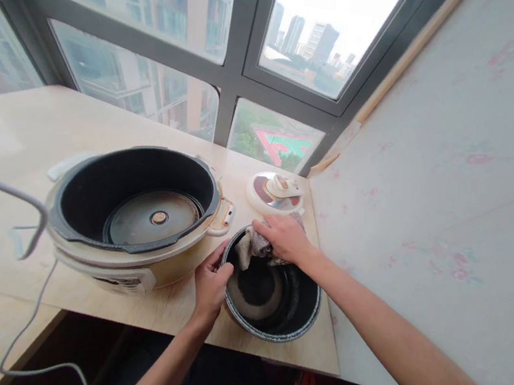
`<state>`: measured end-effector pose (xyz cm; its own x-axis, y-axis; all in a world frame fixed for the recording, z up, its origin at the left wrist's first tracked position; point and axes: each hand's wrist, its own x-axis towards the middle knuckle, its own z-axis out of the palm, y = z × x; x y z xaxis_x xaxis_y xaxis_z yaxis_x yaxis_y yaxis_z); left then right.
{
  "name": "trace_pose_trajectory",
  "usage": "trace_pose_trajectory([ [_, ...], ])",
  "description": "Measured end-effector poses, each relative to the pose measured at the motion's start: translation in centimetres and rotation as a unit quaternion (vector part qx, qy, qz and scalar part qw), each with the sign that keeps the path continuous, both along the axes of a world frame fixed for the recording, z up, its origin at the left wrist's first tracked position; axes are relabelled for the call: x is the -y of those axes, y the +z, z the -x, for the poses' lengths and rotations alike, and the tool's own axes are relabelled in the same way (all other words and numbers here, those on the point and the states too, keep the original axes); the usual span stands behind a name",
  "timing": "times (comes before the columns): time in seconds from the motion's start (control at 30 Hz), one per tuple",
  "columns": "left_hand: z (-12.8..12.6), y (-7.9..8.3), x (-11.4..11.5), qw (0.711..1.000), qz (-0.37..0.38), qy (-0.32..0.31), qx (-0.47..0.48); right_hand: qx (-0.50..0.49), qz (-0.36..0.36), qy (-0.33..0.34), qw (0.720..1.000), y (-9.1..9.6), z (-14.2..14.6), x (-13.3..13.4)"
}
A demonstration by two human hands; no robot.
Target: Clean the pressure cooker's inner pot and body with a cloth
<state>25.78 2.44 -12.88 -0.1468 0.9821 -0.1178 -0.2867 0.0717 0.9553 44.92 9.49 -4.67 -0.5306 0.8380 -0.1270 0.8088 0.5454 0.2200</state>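
A dark inner pot (286, 299) with a worn rim stands near the front edge of the wooden counter. My left hand (212, 280) grips its left rim, thumb over the edge and fingers on the outside. At the pot's far rim, my right hand (286, 238) is closed on a crumpled grey cloth (258, 245), part of which hangs inside the pot. The palm and the cloth hide some of that rim. Left of the pot sits the open cooker body (137, 199), its round heating plate showing at the bottom.
Behind the pot lies the cooker's lid (274, 192) with a white handle. A grey cord (2, 183) crosses in from the left and hangs down in front. Floral-papered wall (459, 187) bounds the right side; window frames (238, 51) rise behind the counter (15, 132).
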Motion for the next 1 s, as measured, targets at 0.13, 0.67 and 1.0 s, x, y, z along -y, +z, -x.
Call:
trace_pose_trajectory([
  [0.13,-0.2,-0.1,0.1,1.0,0.01,0.013,0.002,0.019,0.034,-0.168,0.985,1.3,-0.4,1.9],
  [0.67,-1.1,0.0,0.5,0.994,0.02,0.088,0.054,-0.014,0.111,-0.291,0.95,3.1,2.0,12.8],
  [1.0,-1.2,0.6,0.5,0.994,0.027,0.084,0.071,-0.224,0.118,-0.256,0.933,3.5,7.4,13.0],
])
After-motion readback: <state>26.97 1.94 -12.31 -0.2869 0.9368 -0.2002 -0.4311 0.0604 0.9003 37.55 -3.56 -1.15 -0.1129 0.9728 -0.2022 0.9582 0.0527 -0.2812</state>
